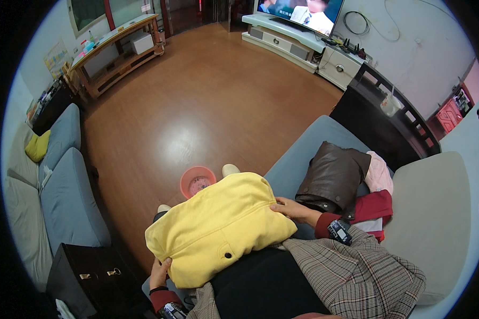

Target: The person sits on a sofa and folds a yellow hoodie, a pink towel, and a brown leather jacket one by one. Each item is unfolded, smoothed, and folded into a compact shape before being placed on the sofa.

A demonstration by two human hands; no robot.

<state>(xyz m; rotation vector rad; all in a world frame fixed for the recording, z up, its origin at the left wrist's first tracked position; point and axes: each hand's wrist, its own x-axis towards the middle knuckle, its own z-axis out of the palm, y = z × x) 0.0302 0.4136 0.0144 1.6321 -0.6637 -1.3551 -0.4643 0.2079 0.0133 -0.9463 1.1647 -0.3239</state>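
Note:
Across my lap lies a yellow fabric garment (219, 223), folded into a wide bundle, with a seam along its length and a black button near its lower edge. My left hand (159, 273) grips its left end, thumb on top and fingers hidden beneath. At the opposite end, my right hand (293, 209) pinches the garment's edge between the thumb and fingers. To my right on the blue sofa seat (291, 163) rests a folded brown leather jacket (331, 175). Beside it are a pink cloth (379, 173) and a dark red garment (373, 207).
A pink plastic basin (198, 181) stands on the brown floor (207, 95) just beyond my feet. On my left is a dark cabinet (92, 275) with two metal pulls. A dark wooden panel (383, 119) borders the sofa's far end; a white cup (390, 105) is on it.

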